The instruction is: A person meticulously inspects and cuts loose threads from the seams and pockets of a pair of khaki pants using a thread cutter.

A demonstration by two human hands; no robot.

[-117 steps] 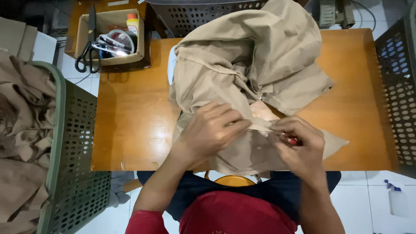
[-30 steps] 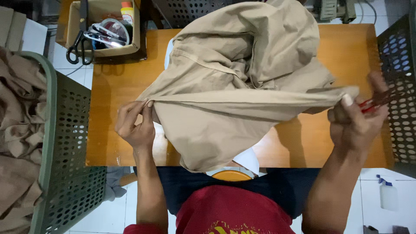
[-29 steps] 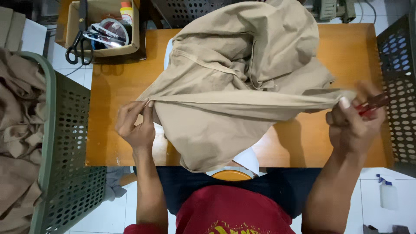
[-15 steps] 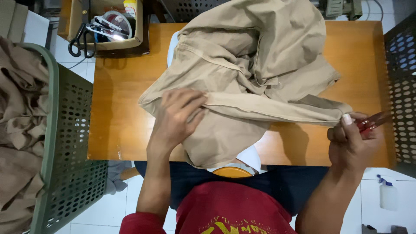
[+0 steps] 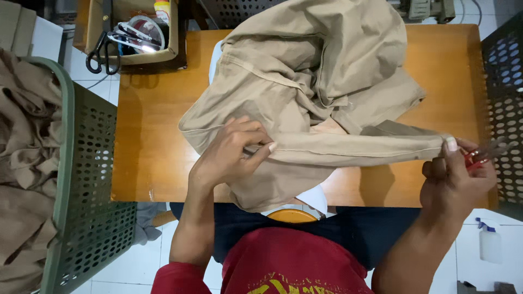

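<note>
Between both hands, khaki garment (image 5: pixel 305 103) lies on desk (image 5: pixel 158 136), seam band pulled taut. Left hand (image 5: pixel 231 152) fingers pinch the band; right hand (image 5: pixel 457 174) grips its end plus red snips (image 5: pixel 476 158). Best keep tension even, blades off fabric.

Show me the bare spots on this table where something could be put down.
Bare wood on the table lies left of the tan garment, between the cardboard box and left hand; another patch at the far right corner, beside the dark basket. The middle and near edge are crowded.
</note>
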